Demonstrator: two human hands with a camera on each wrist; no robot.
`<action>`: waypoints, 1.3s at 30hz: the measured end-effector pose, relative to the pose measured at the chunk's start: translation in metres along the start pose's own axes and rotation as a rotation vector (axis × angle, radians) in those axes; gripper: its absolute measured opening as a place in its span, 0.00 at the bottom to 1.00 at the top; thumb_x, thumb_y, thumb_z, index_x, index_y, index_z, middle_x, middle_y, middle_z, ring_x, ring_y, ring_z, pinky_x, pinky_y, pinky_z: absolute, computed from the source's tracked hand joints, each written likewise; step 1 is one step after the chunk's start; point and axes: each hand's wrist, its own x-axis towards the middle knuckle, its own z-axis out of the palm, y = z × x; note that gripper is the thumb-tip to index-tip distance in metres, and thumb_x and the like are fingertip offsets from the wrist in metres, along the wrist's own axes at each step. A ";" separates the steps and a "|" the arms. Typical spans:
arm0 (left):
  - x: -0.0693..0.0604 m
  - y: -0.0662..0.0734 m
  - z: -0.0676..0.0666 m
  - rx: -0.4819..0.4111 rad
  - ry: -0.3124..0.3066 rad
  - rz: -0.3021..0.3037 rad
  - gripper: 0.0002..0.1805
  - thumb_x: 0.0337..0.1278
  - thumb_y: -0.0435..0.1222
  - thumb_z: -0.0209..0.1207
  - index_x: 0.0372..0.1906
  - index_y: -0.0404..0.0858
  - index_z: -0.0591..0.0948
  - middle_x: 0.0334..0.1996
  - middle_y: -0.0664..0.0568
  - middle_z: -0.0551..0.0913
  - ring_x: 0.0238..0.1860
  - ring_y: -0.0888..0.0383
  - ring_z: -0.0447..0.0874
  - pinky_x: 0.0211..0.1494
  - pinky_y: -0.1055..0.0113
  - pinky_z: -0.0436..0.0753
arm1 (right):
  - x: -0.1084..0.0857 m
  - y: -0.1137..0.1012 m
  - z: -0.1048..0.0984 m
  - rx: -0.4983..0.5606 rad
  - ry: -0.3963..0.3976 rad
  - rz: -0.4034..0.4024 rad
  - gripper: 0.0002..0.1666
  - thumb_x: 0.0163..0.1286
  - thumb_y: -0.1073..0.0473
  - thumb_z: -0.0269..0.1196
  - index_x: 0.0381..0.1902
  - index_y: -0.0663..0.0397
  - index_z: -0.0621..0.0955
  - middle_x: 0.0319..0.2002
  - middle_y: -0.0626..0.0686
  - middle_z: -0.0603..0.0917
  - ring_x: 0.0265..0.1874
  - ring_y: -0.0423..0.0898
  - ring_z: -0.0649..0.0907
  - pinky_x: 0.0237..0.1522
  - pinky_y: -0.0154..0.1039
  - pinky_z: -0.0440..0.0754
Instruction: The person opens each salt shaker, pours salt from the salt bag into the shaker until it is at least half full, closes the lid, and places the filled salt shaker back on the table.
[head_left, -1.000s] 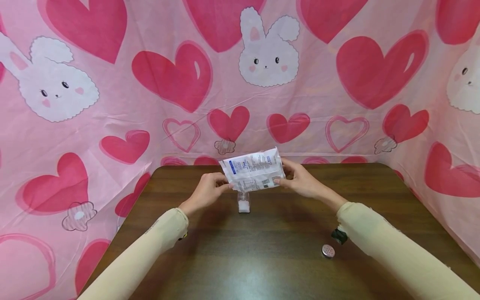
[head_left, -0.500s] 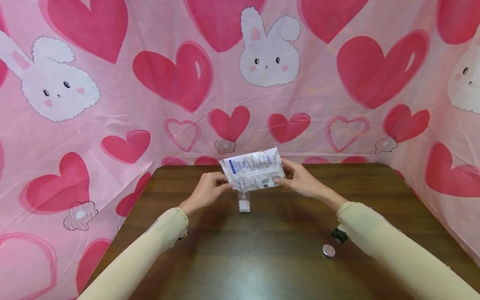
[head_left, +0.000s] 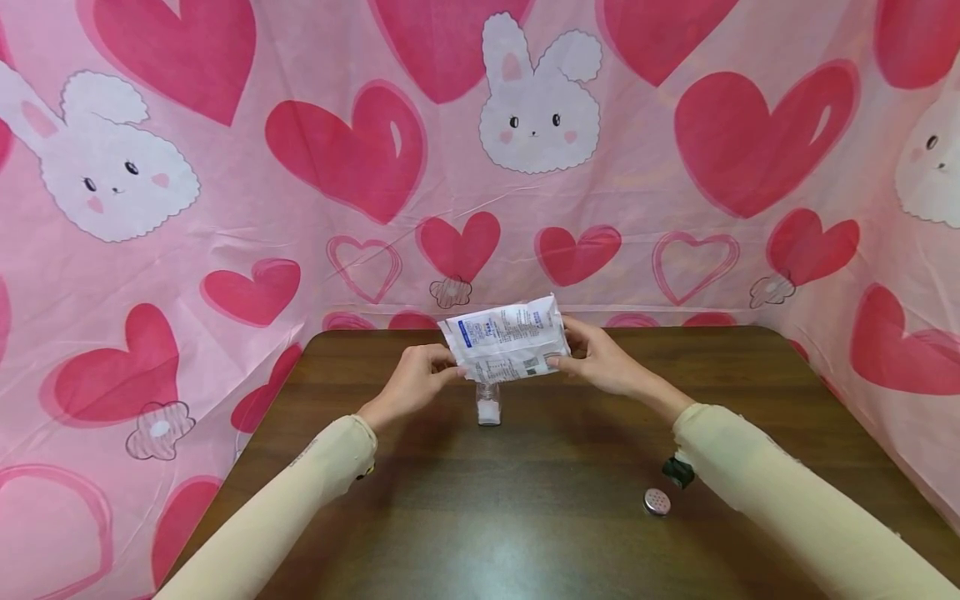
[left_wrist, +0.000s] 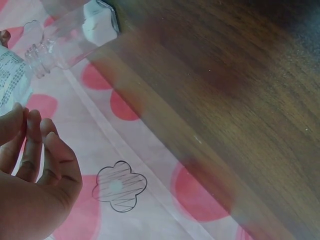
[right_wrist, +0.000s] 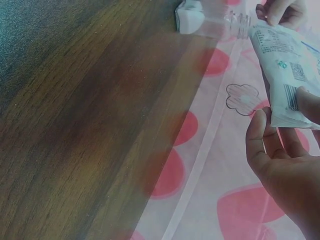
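Both hands hold a white printed packet (head_left: 510, 340) above the table, tilted with its left end lower. At its left corner, the left hand (head_left: 420, 377) pinches the packet between thumb and fingers. My right hand (head_left: 600, 357) grips the other end, thumb on the printed face and fingers behind. Just under the packet's lower left corner stands a clear shaker bottle (head_left: 489, 407), uncapped, with white grains in its bottom. Its threaded neck (right_wrist: 243, 26) shows beside the packet's end in the right wrist view. Whether grains are flowing cannot be made out.
A round metal shaker lid (head_left: 657, 502) with holes lies on the brown wooden table (head_left: 480, 517), near the right forearm. Pink cloth (head_left: 465, 192) with hearts and rabbits hangs behind the table and at both sides.
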 end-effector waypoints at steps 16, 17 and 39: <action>0.001 0.001 0.000 -0.014 0.000 -0.007 0.02 0.62 0.28 0.72 0.38 0.35 0.92 0.33 0.51 0.87 0.33 0.47 0.83 0.37 0.63 0.81 | 0.000 0.001 0.000 0.001 0.004 -0.007 0.38 0.70 0.70 0.70 0.75 0.62 0.71 0.53 0.66 0.84 0.42 0.58 0.87 0.34 0.46 0.88; 0.001 0.001 0.000 -0.015 0.001 -0.007 0.02 0.62 0.28 0.72 0.38 0.35 0.92 0.33 0.51 0.87 0.33 0.47 0.83 0.37 0.63 0.81 | 0.000 0.001 0.000 0.001 0.004 -0.006 0.37 0.70 0.70 0.70 0.75 0.62 0.71 0.53 0.66 0.85 0.43 0.58 0.87 0.34 0.46 0.88; 0.000 0.000 0.000 0.001 0.002 -0.004 0.02 0.62 0.29 0.72 0.38 0.34 0.92 0.33 0.52 0.88 0.32 0.52 0.83 0.38 0.63 0.82 | 0.001 0.000 0.000 0.001 0.007 0.010 0.37 0.71 0.71 0.69 0.74 0.62 0.71 0.53 0.67 0.85 0.42 0.57 0.87 0.34 0.46 0.88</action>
